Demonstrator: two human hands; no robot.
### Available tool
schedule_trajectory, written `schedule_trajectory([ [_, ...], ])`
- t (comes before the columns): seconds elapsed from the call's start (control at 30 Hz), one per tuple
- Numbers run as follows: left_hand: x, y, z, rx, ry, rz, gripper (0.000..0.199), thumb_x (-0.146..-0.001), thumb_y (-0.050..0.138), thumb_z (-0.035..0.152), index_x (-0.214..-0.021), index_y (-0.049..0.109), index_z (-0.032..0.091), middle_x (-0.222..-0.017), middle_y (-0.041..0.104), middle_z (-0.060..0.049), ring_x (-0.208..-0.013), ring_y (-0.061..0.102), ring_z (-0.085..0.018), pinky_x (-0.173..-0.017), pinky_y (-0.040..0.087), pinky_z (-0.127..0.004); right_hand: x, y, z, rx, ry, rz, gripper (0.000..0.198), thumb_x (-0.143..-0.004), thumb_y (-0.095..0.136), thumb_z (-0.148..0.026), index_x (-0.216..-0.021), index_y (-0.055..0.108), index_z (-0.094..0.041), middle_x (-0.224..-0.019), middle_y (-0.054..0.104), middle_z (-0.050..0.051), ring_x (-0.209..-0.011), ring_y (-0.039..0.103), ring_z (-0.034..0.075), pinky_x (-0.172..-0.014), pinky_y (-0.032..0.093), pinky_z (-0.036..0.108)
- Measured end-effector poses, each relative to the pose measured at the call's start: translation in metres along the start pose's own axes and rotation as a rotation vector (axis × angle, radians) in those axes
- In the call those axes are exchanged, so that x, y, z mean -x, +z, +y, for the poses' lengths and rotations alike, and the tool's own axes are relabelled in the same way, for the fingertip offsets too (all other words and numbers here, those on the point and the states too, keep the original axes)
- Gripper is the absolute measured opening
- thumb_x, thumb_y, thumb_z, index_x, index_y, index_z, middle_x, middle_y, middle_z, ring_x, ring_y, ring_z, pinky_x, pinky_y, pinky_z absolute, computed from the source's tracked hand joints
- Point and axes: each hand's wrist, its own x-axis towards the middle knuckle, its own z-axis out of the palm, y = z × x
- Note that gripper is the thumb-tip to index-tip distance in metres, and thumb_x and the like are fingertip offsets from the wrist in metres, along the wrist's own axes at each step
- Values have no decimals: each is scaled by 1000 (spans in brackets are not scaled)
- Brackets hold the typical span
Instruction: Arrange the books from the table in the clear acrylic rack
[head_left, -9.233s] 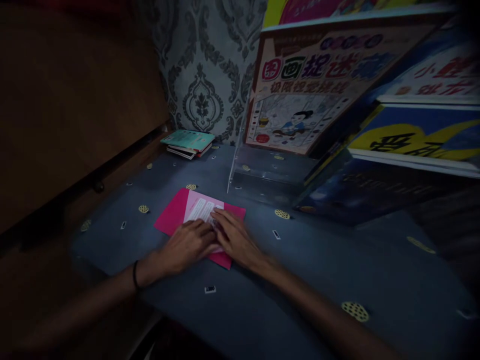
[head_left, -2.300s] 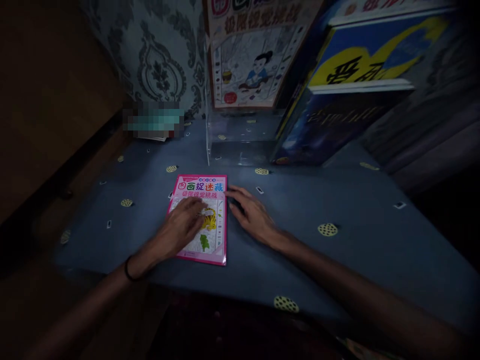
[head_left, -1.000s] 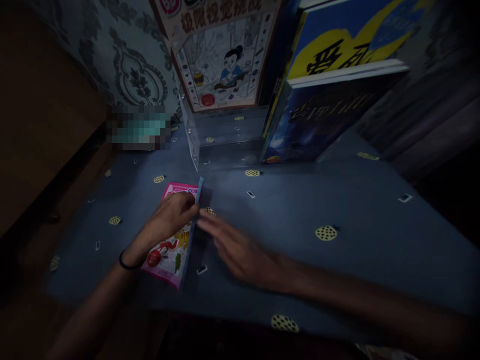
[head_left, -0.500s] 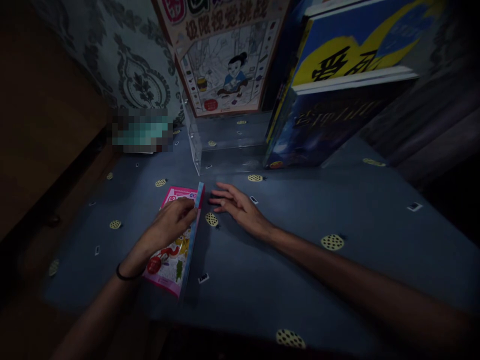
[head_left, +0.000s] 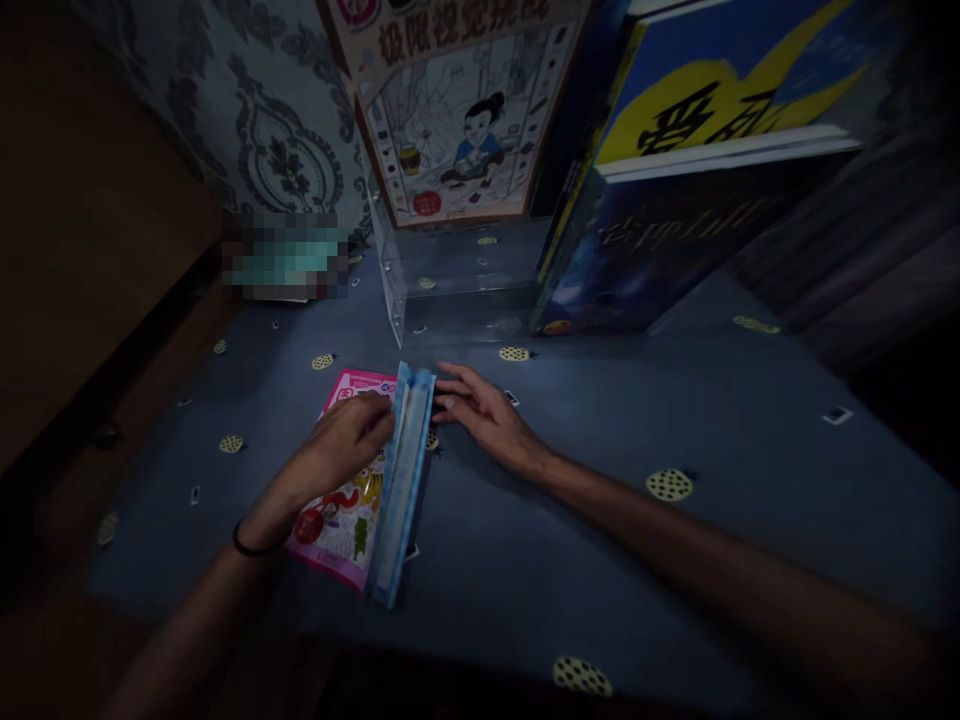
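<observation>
A thin book with a pink, cartoon-printed cover (head_left: 373, 545) lies at a slant on the blue patterned tablecloth (head_left: 570, 540). My left hand (head_left: 351, 428), a dark band at its wrist, rests over the cover with fingers curled closed at its right edge. Past that edge shows a long strip of light-blue-bordered page (head_left: 405, 480), pale in the middle. My right hand (head_left: 487, 415) is open, fingers loosely apart, its fingertips beside the strip's upper right edge; whether they touch it I cannot tell. The left fingertips are partly hidden.
Behind my hands stands a clear plastic rack (head_left: 471, 318). In it are a book with a seated cartoon figure (head_left: 457, 130), a blue-and-yellow book (head_left: 697, 80) and a dark blue book (head_left: 675, 240). A blurred teal item (head_left: 289, 262) lies at the back left.
The blue-bordered page has spread out to the right from the pink cover, from a narrow edge to a wide strip. My right fingers are now beside it; my left hand stays nearly in place.
</observation>
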Motion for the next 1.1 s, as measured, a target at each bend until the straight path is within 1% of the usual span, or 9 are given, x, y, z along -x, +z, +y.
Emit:
schedule_trajectory([
  [0.17, 2, 6, 11, -97, -42, 39, 25, -93, 39, 29, -77, 56, 20, -77, 61, -3, -71, 57, -19, -66, 42, -32, 0, 1, -2, 11, -4, -7, 48, -96, 50, -23, -143, 47, -24, -139, 62, 13, -97, 73, 19, -96, 59, 47],
  [0.3, 3, 16, 18, -184, -52, 99, 23, -95, 42, 24, -106, 62, 18, -95, 69, -8, -89, 65, -24, -79, 49, -36, 0, 2, -2, 1, 2, -15, 47, -96, 50, -23, -143, 46, -25, -141, 61, 13, -95, 74, 19, -97, 58, 48],
  [0.4, 4, 20, 21, -264, -28, 120, 35, -97, 42, 22, -128, 56, 17, -103, 70, -10, -99, 66, -26, -86, 51, -38, 0, 1, 0, -2, -3, -18, 48, -96, 50, -23, -144, 46, -25, -142, 59, 13, -96, 74, 19, -98, 58, 48],
  [0.5, 2, 21, 25, -355, -31, 93, 44, -98, 41, 22, -141, 49, 18, -107, 69, -11, -102, 66, -28, -87, 52, -40, 0, 1, 2, 7, -12, -12, 49, -95, 52, -24, -144, 46, -25, -143, 59, 14, -100, 73, 20, -99, 57, 48],
  [0.67, -1, 21, 42, -521, -116, -29, 45, -99, 46, 27, -144, 48, 20, -117, 65, -12, -108, 63, -31, -85, 54, -42, 1, 1, 1, 20, -8, 2, 50, -94, 54, -26, -144, 48, -23, -139, 62, 14, -99, 73, 20, -98, 57, 46],
  [0.83, -1, 28, 50, -614, -139, -29, 45, -101, 47, 33, -144, 47, 19, -122, 62, -15, -114, 59, -34, -82, 57, -44, 1, 1, -3, 43, -27, -8, 50, -93, 55, -25, -143, 52, -24, -131, 67, 11, -97, 72, 21, -96, 57, 46],
  [0.97, 5, 33, 37, -597, -88, -1, 50, -101, 48, 44, -144, 46, 19, -123, 60, -15, -115, 57, -34, -79, 59, -42, 2, 0, -2, 126, -52, -56, 38, -93, 54, -26, -129, 66, -23, -127, 68, 9, -100, 71, 21, -95, 58, 43],
  [1.03, 13, 34, 23, -550, 0, 18, 51, -99, 50, 49, -141, 48, 20, -125, 59, -14, -116, 56, -33, -82, 58, -43, 2, -1, 0, 180, -78, -59, 35, -92, 56, -26, -123, 71, -22, -129, 66, 9, -106, 69, 22, -95, 58, 42],
  [1.1, 27, 33, 5, -474, 116, 26, 55, -98, 49, 54, -141, 47, 20, -132, 57, -14, -121, 54, -32, -91, 56, -46, 1, -2, 1, 209, -100, -54, 33, -91, 58, -27, -120, 73, -22, -131, 64, 10, -115, 65, 24, -97, 57, 42],
])
